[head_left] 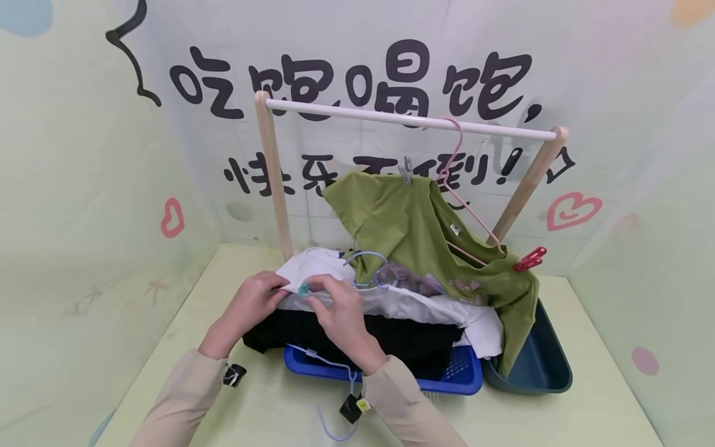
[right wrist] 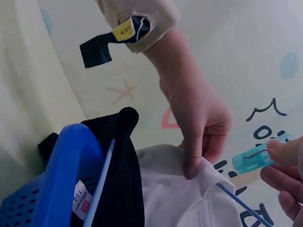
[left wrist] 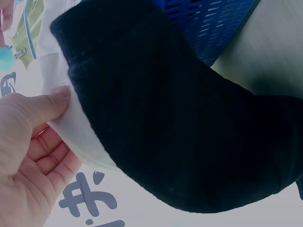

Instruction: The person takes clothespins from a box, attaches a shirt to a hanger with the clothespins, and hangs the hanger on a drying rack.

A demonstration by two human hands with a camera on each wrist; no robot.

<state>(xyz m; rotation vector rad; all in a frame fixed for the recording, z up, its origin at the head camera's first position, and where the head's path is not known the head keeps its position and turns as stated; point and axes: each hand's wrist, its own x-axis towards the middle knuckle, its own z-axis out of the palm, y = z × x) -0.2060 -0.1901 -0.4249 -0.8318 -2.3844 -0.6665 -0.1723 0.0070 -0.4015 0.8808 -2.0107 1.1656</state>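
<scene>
A white garment (head_left: 315, 266) with a light blue hanger (head_left: 375, 256) in it lies over the blue basket. My left hand (head_left: 251, 304) pinches its edge between thumb and fingers, as the left wrist view shows with the white cloth (left wrist: 78, 130). In my right hand (head_left: 345, 313) is a teal clothespin (right wrist: 255, 157), held between thumb and fingers close to the cloth; in the head view the clothespin (head_left: 303, 289) appears just right of my left fingertips. Black clothing (head_left: 402, 338) lies in front of the white garment, across the basket (head_left: 469, 377).
Behind, a green shirt (head_left: 385, 214) hangs on a pink hanger (head_left: 460, 146) from a rack's white bar (head_left: 357, 117). It bears a grey clothespin (head_left: 406, 171) and a red clothespin (head_left: 529, 259). A dark teal tub (head_left: 550, 363) stands right. Another light blue hanger (head_left: 329, 359) crosses the basket's front.
</scene>
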